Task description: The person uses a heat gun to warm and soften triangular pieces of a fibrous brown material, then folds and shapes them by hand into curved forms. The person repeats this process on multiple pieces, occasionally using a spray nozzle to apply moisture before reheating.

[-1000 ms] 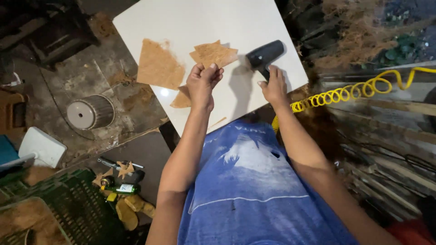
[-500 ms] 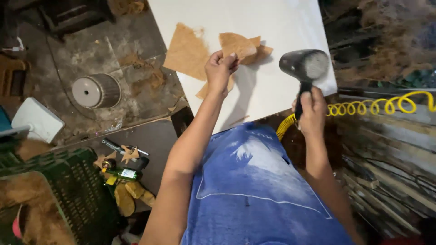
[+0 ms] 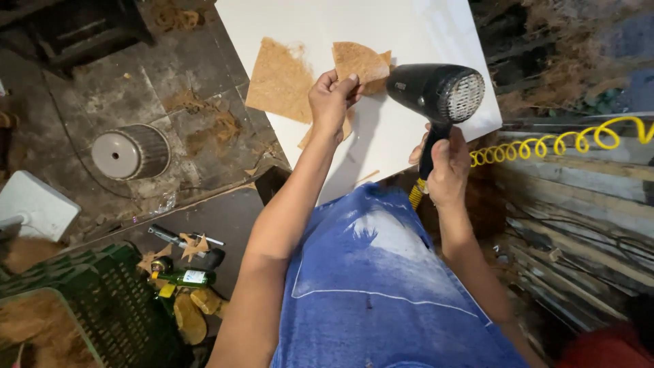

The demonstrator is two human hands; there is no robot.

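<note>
My left hand (image 3: 330, 102) pinches a brown fibrous piece (image 3: 359, 61) and holds it up over the white table (image 3: 422, 27). My right hand (image 3: 446, 167) grips the handle of a black hair dryer (image 3: 436, 92), raised beside the piece with its grilled back end facing the camera and its nozzle pointing toward the piece. A larger triangular brown fibre sheet (image 3: 281, 80) lies flat on the table to the left. Another brown scrap (image 3: 310, 138) lies under my left wrist, mostly hidden.
A yellow coiled cord (image 3: 545, 144) runs right from the dryer. A ribbed grey spool (image 3: 129, 151) stands on the dirty floor at left. A green crate (image 3: 102, 307) with brown fibre, a green bottle (image 3: 184, 277) and tools lie lower left. Stacked planks (image 3: 586, 225) line the right.
My right hand has lifted the hair dryer off the table and brought it up beside the piece. My left hand has raised the brown piece higher.
</note>
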